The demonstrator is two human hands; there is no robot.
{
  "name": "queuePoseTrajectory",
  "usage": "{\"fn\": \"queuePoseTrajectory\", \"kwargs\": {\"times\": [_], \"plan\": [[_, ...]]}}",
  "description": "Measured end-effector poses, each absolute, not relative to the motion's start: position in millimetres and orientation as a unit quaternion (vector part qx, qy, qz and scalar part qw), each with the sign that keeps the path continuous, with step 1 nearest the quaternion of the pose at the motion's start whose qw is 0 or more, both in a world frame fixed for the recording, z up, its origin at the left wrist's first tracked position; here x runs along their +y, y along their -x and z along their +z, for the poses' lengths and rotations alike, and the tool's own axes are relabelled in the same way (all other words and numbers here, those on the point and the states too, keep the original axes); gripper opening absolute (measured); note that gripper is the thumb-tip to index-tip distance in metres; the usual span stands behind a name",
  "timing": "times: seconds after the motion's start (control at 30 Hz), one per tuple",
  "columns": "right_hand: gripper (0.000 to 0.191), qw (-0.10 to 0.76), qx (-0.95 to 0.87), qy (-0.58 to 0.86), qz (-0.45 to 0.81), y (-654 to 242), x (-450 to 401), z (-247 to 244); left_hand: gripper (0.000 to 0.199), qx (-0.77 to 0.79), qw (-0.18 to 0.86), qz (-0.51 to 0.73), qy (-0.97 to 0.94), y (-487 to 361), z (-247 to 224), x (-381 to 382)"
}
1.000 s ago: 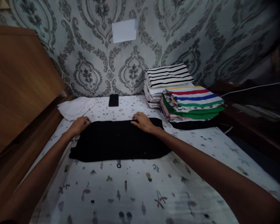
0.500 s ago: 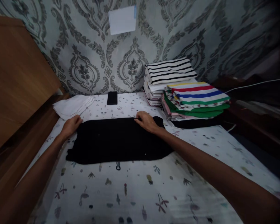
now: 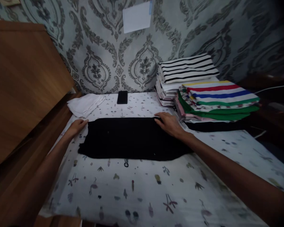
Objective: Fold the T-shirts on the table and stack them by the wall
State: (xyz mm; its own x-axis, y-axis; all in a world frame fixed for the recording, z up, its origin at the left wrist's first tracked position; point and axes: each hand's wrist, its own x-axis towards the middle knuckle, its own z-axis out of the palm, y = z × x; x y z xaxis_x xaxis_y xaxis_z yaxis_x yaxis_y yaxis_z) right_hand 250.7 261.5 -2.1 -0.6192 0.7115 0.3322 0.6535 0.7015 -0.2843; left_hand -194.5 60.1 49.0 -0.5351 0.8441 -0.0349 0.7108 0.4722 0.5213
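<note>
A black folded garment (image 3: 130, 138) lies flat across the patterned white sheet in front of me, its exact kind unclear. At its upper left corner, my left hand (image 3: 78, 127) pinches the edge between closed fingers. My right hand (image 3: 169, 124) rests on the upper right part of the same garment, fingers stretched out and slightly apart. The right forearm covers some of the garment's right end.
Two stacks of folded clothes stand at the back right, one topped by a black-and-white striped piece (image 3: 188, 68), the other by a multicoloured striped piece (image 3: 224, 93). White cloth (image 3: 85, 104) and a black phone (image 3: 122, 97) lie behind. A wooden panel (image 3: 26, 78) rises at left.
My right hand has loosened from a pinch on the top edge, and its fingers now spread over the fabric. The view has shifted left; the left hand stays at its corner.
</note>
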Motion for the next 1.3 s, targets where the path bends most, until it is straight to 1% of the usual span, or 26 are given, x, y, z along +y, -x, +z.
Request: {"fn": "queuePoseTrajectory", "kwargs": {"times": [0.07,0.1,0.23,0.3,0.43,0.5,0.57,0.63,0.67,0.73,0.83,0.9,1.03,1.13,1.2,1.3], "plan": [[0.034,0.207,-0.887,0.408,0.059,-264.2,262.4,-3.4,0.045,0.854,0.128,0.202,-0.462,188.7,42.3,61.2],[0.035,0.203,-0.881,0.423,0.060,-270.7,262.2,-4.6,0.042,0.859,0.120,0.190,-0.459,185.3,39.4,63.1],[0.036,0.211,-0.858,0.462,0.077,-291.0,258.9,-13.3,0.021,0.868,0.054,0.177,-0.461,171.8,34.2,70.7],[0.040,0.223,-0.855,0.462,0.083,-296.7,256.6,-17.7,0.015,0.873,0.016,0.160,-0.461,165.2,35.8,70.5],[0.047,0.233,-0.853,0.459,0.083,-299.1,250.5,-17.9,0.019,0.885,-0.009,0.070,-0.460,151.5,44.7,63.2],[0.047,0.236,-0.862,0.444,0.066,-295.1,247.2,-13.3,0.024,0.877,-0.043,0.039,-0.478,143.8,50.2,61.3],[0.046,0.233,-0.878,0.415,0.052,-286.9,245.3,-7.1,0.032,0.854,-0.101,0.026,-0.510,134.1,55.1,64.0],[0.045,0.220,-0.894,0.386,0.056,-274.7,246.0,-0.8,0.035,0.810,-0.132,0.045,-0.569,120.7,58.5,72.2],[0.045,0.209,-0.901,0.376,0.064,-267.7,247.5,2.0,0.032,0.782,-0.121,0.064,-0.608,112.2,59.6,78.3],[0.041,0.179,-0.909,0.368,0.085,-254.0,252.3,6.7,0.025,0.720,-0.067,0.109,-0.682,92.3,60.1,93.3],[0.024,0.145,-0.904,0.388,0.104,-240.3,262.1,11.3,0.022,0.640,0.019,0.147,-0.754,61.1,56.3,117.5],[0.018,0.143,-0.897,0.405,0.103,-238.6,268.1,13.0,0.023,0.605,0.054,0.152,-0.779,45.7,49.9,130.8],[0.017,0.158,-0.887,0.425,0.089,-248.5,275.2,12.6,0.025,0.597,0.082,0.144,-0.785,37.5,33.8,144.8],[0.017,0.172,-0.881,0.432,0.083,-257.9,277.4,10.1,0.027,0.599,0.090,0.164,-0.779,41.3,28.6,143.7],[0.022,0.180,-0.880,0.432,0.083,-262.6,277.8,8.3,0.033,0.600,0.089,0.175,-0.776,40.1,28.7,138.3],[0.032,0.209,-0.879,0.419,0.092,-268.9,274.4,6.1,0.051,0.614,0.074,0.157,-0.770,28.9,26.8,126.8]]}}
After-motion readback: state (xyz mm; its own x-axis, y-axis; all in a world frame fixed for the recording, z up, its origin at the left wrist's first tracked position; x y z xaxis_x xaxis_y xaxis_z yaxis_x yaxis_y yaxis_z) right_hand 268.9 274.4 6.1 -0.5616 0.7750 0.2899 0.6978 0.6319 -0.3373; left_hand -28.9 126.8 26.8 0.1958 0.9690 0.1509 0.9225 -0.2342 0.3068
